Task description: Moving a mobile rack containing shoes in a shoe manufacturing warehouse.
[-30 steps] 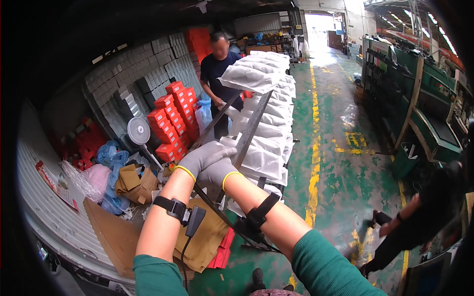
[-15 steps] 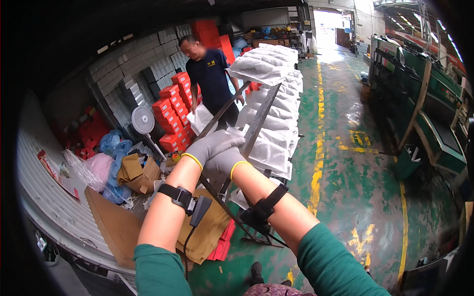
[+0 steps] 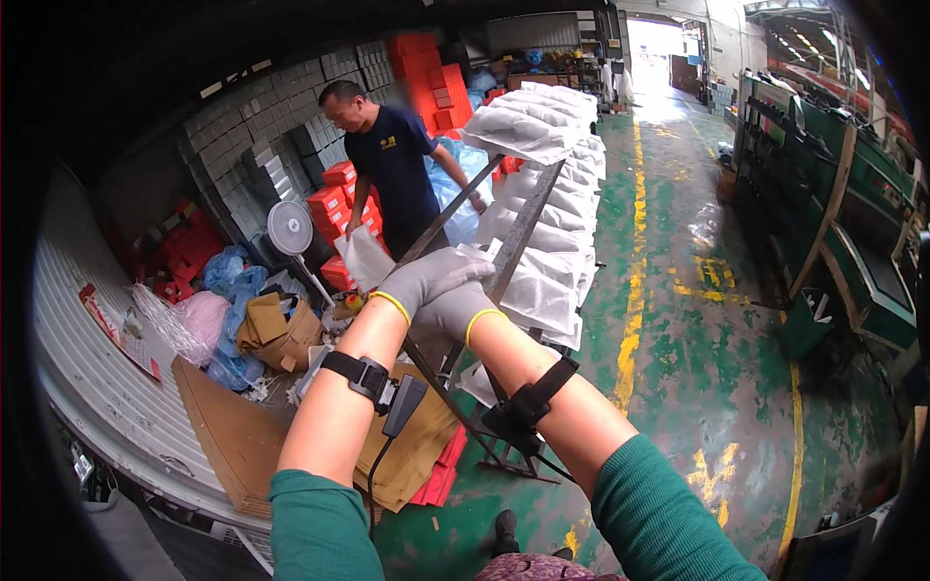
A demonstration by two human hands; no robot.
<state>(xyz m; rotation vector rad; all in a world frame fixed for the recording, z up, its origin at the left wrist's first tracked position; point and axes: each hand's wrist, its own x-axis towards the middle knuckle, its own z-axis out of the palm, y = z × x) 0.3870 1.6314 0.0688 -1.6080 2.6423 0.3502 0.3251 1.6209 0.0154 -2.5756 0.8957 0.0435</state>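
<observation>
Both my hands wear grey gloves with yellow cuffs and meet in front of a metal rack [image 3: 531,218]. My left hand [image 3: 436,278] lies across the top of my right hand [image 3: 459,312], its fingers stretched out over it toward the rack's dark bar. The left hand covers my right fingers, so I cannot see whether they grip anything. Behind the hands, the rack carries rows of white-wrapped pieces [image 3: 542,286], with more on its raised top level [image 3: 528,126]. A co-worker [image 3: 392,160] in a dark shirt stands just beyond, holding a white bag [image 3: 364,258] low.
Red boxes [image 3: 334,208] are stacked behind a white fan [image 3: 290,229]. Cardboard [image 3: 402,465] and plastic-wrapped bundles [image 3: 228,276] lie at left. The green floor [image 3: 678,387] has yellow lines; green machinery [image 3: 862,232] stands along the right.
The co-worker has shifted left and turned, and the white bag has moved left and lower. My view has shifted slightly; my hands keep their crossed pose.
</observation>
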